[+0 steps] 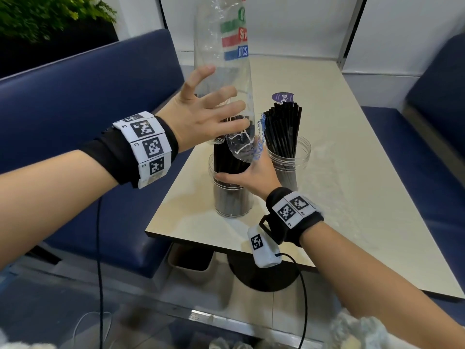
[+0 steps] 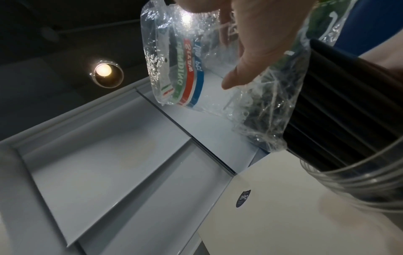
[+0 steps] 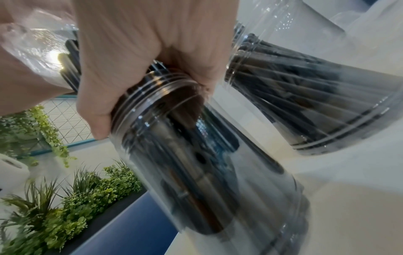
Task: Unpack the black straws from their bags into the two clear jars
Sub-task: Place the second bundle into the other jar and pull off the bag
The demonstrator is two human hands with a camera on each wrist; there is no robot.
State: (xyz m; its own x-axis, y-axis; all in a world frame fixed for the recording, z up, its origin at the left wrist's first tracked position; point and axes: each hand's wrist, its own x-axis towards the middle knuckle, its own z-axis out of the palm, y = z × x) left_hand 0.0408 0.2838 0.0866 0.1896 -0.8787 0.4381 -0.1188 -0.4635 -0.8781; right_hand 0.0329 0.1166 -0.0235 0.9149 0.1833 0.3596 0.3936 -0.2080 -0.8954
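Two clear jars stand on the beige table (image 1: 327, 172). The near jar (image 1: 232, 200) holds a tight bundle of black straws (image 1: 226, 159), and a clear printed bag (image 1: 221, 46) still sleeves their tops and rises upright above them. My left hand (image 1: 224, 96) is open, its spread fingers lying against the bag's side; the left wrist view shows the same bag (image 2: 181, 69) and straws (image 2: 340, 112). My right hand (image 1: 241, 170) grips the near jar at its threaded neck (image 3: 152, 89). The far jar (image 1: 289, 157) holds fanned-out black straws (image 1: 281, 122).
A dark round sticker (image 1: 283, 96) lies on the table behind the far jar. Blue padded benches (image 1: 88, 96) flank the table on both sides. A green plant (image 1: 37, 18) sits behind the left bench. Sensor cables (image 1: 99, 273) hang from both wrists.
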